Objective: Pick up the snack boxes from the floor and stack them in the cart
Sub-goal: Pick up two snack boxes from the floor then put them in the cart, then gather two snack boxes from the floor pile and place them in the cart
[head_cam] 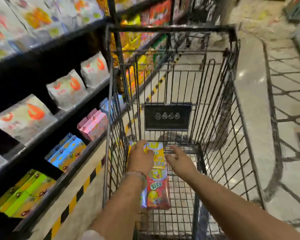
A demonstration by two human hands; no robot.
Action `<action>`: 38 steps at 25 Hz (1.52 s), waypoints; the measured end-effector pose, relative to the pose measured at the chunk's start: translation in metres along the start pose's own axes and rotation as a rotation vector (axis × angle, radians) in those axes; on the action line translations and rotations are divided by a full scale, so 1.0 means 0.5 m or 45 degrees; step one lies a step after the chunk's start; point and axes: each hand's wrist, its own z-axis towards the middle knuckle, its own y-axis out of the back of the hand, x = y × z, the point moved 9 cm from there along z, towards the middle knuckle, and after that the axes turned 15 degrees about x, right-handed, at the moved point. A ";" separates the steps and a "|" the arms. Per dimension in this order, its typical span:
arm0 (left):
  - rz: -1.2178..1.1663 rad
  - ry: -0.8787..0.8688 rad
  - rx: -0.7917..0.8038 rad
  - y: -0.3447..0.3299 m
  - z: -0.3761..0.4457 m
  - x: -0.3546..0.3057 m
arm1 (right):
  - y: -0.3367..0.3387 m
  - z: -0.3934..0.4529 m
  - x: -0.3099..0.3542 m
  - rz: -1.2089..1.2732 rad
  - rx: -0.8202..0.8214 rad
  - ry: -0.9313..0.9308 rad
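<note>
Both my arms reach down into a black wire cart (215,104). On its floor, against the left wall, lie a yellow snack box (157,155) and, nearer to me, a red snack box (157,189). A purple box edge (143,199) shows under my left forearm. My left hand (139,157) rests flat on the yellow box, fingers spread over its left part. My right hand (178,158) hovers just right of the yellow box with straight fingers, holding nothing. The frame is motion-blurred.
Black shelves (62,118) with snack bags and coloured boxes run along the left, close to the cart. A yellow-black striped strip (87,182) marks the shelf base. Tiled aisle floor (255,101) lies to the right, with a second wire cart (287,94) at the right edge.
</note>
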 end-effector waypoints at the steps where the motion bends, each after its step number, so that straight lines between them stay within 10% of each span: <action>1: 0.036 -0.111 0.005 0.043 -0.014 -0.065 | 0.040 -0.026 0.062 -0.026 -0.018 0.053; 9: 0.290 -0.641 0.094 0.405 -0.265 -0.501 | 0.295 -0.368 0.591 -0.601 -0.156 0.564; 17: 0.689 -0.876 0.043 0.591 -0.598 -0.663 | 0.330 -0.630 0.805 -0.974 -0.184 0.820; 27: 0.747 -0.556 -0.320 0.618 -0.990 -0.561 | 0.204 -0.864 0.865 -1.051 0.048 1.248; 38: 0.625 0.168 -0.785 0.534 -1.625 -0.303 | -0.240 -1.287 0.882 -1.150 0.693 1.933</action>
